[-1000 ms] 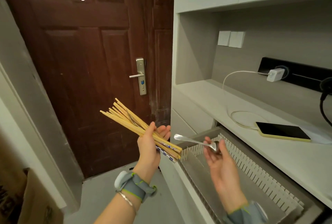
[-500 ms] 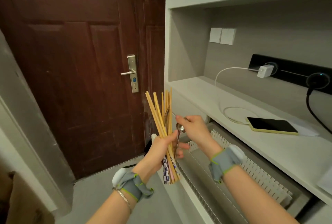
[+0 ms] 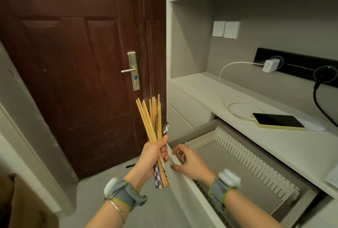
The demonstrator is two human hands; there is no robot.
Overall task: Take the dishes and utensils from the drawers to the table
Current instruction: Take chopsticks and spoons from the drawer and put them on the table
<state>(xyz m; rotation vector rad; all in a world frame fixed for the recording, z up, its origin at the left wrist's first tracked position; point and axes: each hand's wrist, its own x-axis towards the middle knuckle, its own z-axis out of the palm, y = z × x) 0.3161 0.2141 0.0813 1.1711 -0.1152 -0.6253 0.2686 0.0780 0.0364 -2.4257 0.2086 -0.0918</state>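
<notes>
My left hand [image 3: 154,155] grips an upright bundle of wooden chopsticks [image 3: 149,118] with patterned ends, together with a metal spoon [image 3: 165,128] and what looks like a fork. My right hand [image 3: 190,162] rests with its fingers spread on the front edge of the pulled-out drawer [image 3: 184,173] and holds nothing. The drawer has white slotted dividers [image 3: 243,154] and a grey liner, with no utensils visible inside.
A dark wooden door [image 3: 76,74] with a metal handle stands to the left. On the counter [image 3: 274,143] lie a phone [image 3: 278,120] and a white charger cable [image 3: 236,107]. A cardboard box [image 3: 20,207] sits at the lower left on the grey floor.
My right hand has passed the spoon into the left hand's bundle and dropped to the drawer's front edge. The chopsticks have swung from slanted to upright.
</notes>
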